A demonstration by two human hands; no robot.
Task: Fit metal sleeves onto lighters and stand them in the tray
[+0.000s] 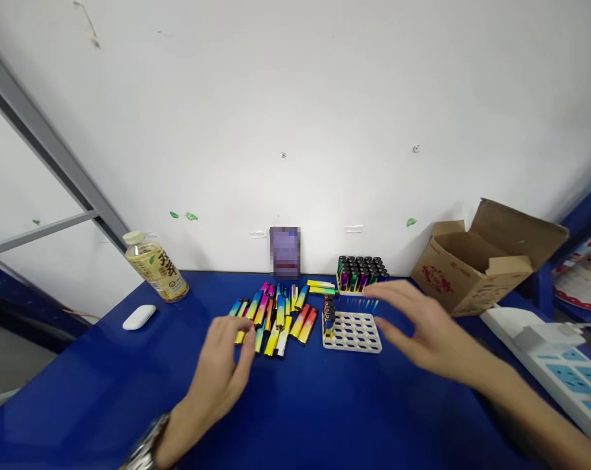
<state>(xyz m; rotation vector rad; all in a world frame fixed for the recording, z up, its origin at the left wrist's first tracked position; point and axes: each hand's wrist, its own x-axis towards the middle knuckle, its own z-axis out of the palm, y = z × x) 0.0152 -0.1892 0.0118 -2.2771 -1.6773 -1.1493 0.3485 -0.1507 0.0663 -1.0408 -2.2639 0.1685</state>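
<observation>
My left hand (222,365), a metal watch on its wrist, is at the left edge of a loose pile of colourful lighters (280,313). Its fingers are bent and the thumb is close to them, around the pile's edge; what they pinch, if anything, is unclear. To the right, my right hand (423,329) hovers open, thumb and fingers apart, beside a white tray with holes (354,336). Several lighters (329,316) stand upright in the tray's left column. Behind it, a second rack holds many upright lighters (361,273) with dark tops.
An open cardboard box (452,274) stands at the back right, with a white power strip (554,365) in front. On the left are a drink bottle (156,267) and a white oval case (139,317). A blurred purple rectangular item (285,252) leans against the wall.
</observation>
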